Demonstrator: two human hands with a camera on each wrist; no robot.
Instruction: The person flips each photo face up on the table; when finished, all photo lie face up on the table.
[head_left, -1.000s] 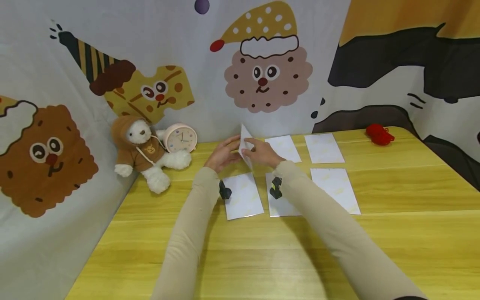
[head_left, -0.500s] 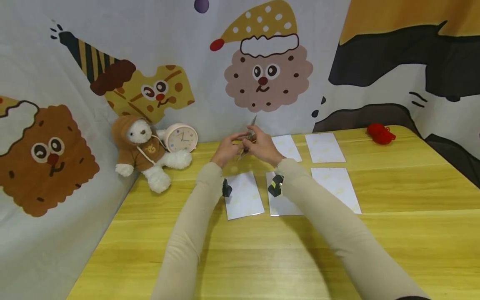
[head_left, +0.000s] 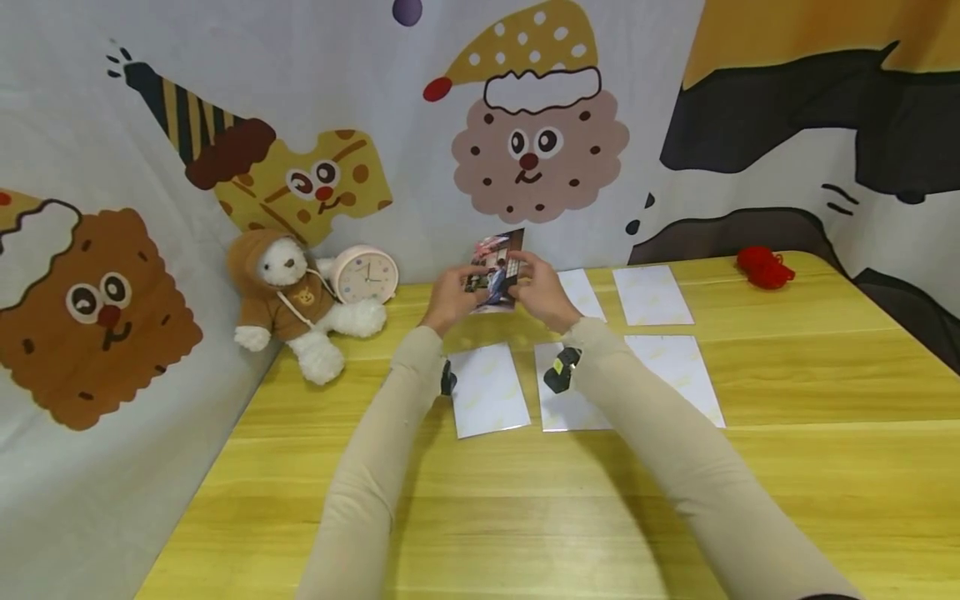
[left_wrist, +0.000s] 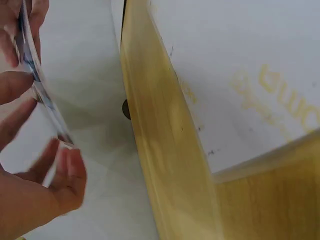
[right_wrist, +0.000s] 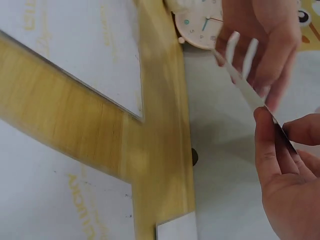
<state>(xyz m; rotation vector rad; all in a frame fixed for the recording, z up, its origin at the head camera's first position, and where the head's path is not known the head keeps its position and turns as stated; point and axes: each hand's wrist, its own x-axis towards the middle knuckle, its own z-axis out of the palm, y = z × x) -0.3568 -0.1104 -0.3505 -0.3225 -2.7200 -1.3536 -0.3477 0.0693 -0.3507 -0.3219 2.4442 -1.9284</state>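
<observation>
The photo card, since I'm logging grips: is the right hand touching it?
Touching. The right wrist view shows it plainly: the right hand pinches the photo card between thumb and fingers, with no gap visible.

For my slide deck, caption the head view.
Left hand and right hand hold a photo print; five white cards lie on the wood-grain table.

On my feed the table looks like smooth, faintly glossy wood, the photo above it smooth printed paper, the toy bear at its left fluffy plush, and the backdrop behind it matt cloth.
</observation>
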